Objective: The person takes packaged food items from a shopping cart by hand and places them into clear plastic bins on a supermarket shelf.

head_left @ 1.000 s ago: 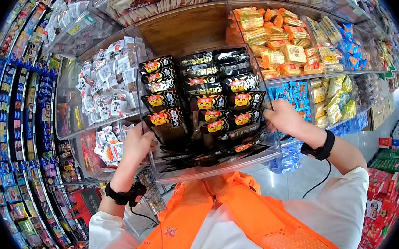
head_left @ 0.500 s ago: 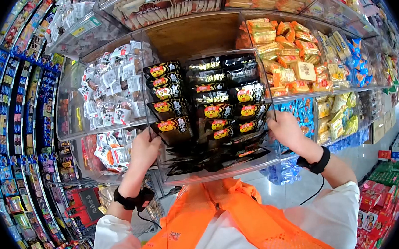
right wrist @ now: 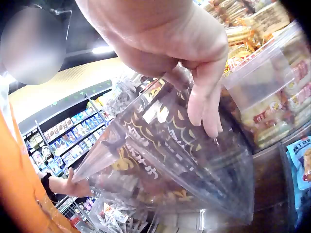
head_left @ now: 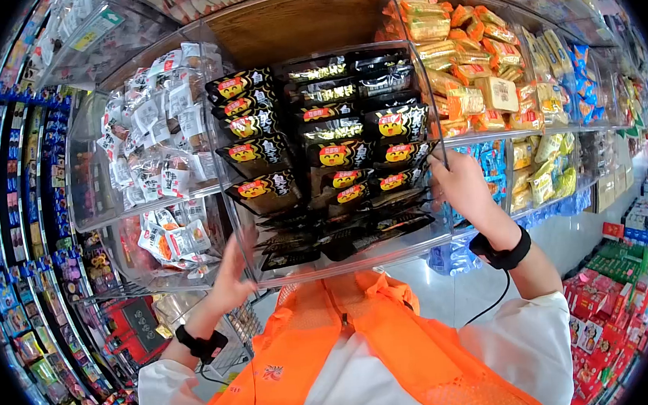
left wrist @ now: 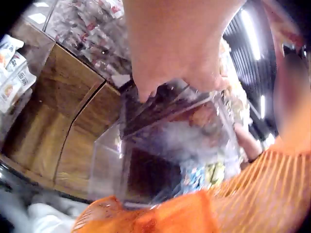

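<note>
A clear plastic bin [head_left: 359, 261] packed with rows of black snack packets [head_left: 335, 156] juts out in front of the orange vest. My right hand [head_left: 462, 184] grips its right wall near the front, fingers over the top edge; the right wrist view shows those fingers [right wrist: 206, 104] lying along the clear plastic. At the front left corner is my left hand [head_left: 232, 274], fingers straight and pointing up beside the wall. In the left wrist view the left hand [left wrist: 180, 63] overlaps the bin's upper edge.
White-wrapped snacks [head_left: 162, 124] fill a bin on the left, with another below. Orange-gold packets [head_left: 473, 69] and blue packets [head_left: 489, 178] sit on the right. Bare wood shelf [head_left: 295, 26] shows behind. A wire cart with a red-and-black box [head_left: 140, 327] stands lower left.
My left hand has let go of the bin's left wall and moved down toward its front corner, fingers straightened. The right hand keeps its grip. The head view has shifted.
</note>
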### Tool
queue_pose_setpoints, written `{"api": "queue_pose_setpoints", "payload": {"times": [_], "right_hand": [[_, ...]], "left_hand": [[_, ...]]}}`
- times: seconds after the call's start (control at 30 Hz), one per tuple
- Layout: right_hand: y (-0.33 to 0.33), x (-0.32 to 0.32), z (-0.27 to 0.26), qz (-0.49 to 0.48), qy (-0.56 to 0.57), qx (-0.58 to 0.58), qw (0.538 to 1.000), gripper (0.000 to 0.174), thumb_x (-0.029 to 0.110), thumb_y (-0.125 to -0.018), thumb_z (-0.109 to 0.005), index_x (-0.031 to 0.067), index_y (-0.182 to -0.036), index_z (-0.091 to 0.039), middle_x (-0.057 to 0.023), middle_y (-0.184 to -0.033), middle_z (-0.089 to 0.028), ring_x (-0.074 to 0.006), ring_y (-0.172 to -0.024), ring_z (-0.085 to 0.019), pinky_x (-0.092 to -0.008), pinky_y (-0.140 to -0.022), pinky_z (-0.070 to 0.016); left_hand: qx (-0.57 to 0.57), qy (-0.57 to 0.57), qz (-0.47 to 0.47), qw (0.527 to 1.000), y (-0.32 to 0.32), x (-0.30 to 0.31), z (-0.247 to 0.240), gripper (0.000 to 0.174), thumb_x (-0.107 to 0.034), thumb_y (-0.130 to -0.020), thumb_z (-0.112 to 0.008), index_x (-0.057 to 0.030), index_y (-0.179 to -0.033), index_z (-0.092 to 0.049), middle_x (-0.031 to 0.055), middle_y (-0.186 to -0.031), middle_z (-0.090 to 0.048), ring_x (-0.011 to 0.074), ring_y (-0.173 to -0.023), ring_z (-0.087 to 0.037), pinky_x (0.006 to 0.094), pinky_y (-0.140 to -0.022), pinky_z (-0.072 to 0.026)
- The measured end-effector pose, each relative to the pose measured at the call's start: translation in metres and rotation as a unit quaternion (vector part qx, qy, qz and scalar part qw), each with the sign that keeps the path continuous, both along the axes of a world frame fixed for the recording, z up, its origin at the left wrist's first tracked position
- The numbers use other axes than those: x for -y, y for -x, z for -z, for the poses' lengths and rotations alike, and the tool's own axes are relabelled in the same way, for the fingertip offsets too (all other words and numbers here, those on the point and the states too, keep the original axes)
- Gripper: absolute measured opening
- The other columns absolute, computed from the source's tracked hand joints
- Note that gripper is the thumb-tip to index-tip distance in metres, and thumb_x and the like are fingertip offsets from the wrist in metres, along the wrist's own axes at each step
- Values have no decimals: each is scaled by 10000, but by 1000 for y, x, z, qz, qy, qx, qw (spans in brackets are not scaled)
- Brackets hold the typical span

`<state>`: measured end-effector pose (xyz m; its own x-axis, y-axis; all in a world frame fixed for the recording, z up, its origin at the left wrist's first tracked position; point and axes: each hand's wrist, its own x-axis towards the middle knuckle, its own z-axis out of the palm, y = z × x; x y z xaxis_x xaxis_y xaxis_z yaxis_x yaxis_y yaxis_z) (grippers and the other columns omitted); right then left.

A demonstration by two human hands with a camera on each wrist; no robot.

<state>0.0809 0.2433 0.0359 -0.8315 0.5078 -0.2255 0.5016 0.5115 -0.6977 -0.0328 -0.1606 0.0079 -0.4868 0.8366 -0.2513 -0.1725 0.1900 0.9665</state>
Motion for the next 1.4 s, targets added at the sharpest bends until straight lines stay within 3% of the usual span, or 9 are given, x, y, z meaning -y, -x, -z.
{"api": "queue_pose_setpoints", "payload": {"times": [0.17,0.3,0.37,0.47,0.57,0.9,1.07,1.17,1.4], "right_hand": [[0,1,-5,13,33,5,999,223,202,-801,-533,-15,-771,-578,-207,-555,-529,-363,-546,-543,-411,-515,-422],[-15,6,-17,50,108,38,992,254,226,-795,-548,-19,-852,-583,-163,-520,-527,-291,-495,-560,-384,-485,-415],[-33,19,-25,-5,97,-29,995,456,218,-749,-614,-30,-1109,-482,-207,-770,-590,-268,-749,-611,-350,-641,-464],[-66,33,-29,-171,84,-102,976,944,202,-629,-746,-27,-1322,-148,-277,-1334,-200,-388,-1230,-268,-372,-989,-291],[-66,37,-37,-254,-54,-72,963,946,220,-608,-762,-13,-1319,-182,-317,-1329,-149,-449,-1211,-251,-414,-972,-306],[-39,35,-33,-184,-355,-205,893,407,204,-574,-711,102,-947,-583,-116,-1183,-444,-312,-1111,-396,-479,-960,-273],[-5,34,-16,-152,-380,-260,874,200,159,-557,-676,91,-719,-581,-54,-963,-499,-246,-1015,-445,-471,-952,-279],[17,30,-3,-138,-411,-282,856,183,156,-553,-674,86,-688,-572,-55,-945,-499,-246,-1011,-446,-467,-955,-278],[35,25,7,-158,-418,-238,863,152,156,-570,-653,85,-681,-576,-38,-832,-527,-222,-930,-475,-461,-966,-280]], "left_hand": [[-162,50,-28,985,-42,-33,0,949,-157,-723,-681,-90,-1372,8,135,-1425,-103,273,-1291,-178,359,-993,-257],[-161,82,-118,976,-49,-37,6,915,198,-649,-478,-129,-1377,-31,103,-1435,-69,254,-1271,-234,235,-737,-486],[-129,97,-190,969,-52,-42,7,879,178,-665,-483,-118,-1376,-61,118,-1421,-139,254,-1245,-285,261,-761,-483],[-162,95,-217,958,-50,-48,8,812,132,-701,-484,-96,-1373,-89,123,-1407,-188,246,-1207,-337,276,-772,-481],[-151,72,-242,956,-49,-51,5,736,71,-750,-482,-71,-1367,-108,121,-1403,-200,235,-1174,-370,283,-788,-470],[-323,77,-311,890,-16,-69,-3,724,181,-643,-502,-27,-1301,-283,126,-1298,-376,232,-1112,-441,315,-861,-413],[-730,192,-228,615,11,-99,-24,657,68,-578,-612,-99,-1194,-459,61,-1170,-478,235,-1029,-449,370,-882,-331],[-780,192,-183,568,34,-108,-18,588,5,-568,-607,-152,-1130,-530,14,-1162,-480,208,-1032,-443,365,-871,-318],[-778,206,-128,579,53,-119,-17,503,-39,-588,-584,-165,-1074,-555,-14,-1069,-511,187,-980,-460,352,-864,-310]]}}
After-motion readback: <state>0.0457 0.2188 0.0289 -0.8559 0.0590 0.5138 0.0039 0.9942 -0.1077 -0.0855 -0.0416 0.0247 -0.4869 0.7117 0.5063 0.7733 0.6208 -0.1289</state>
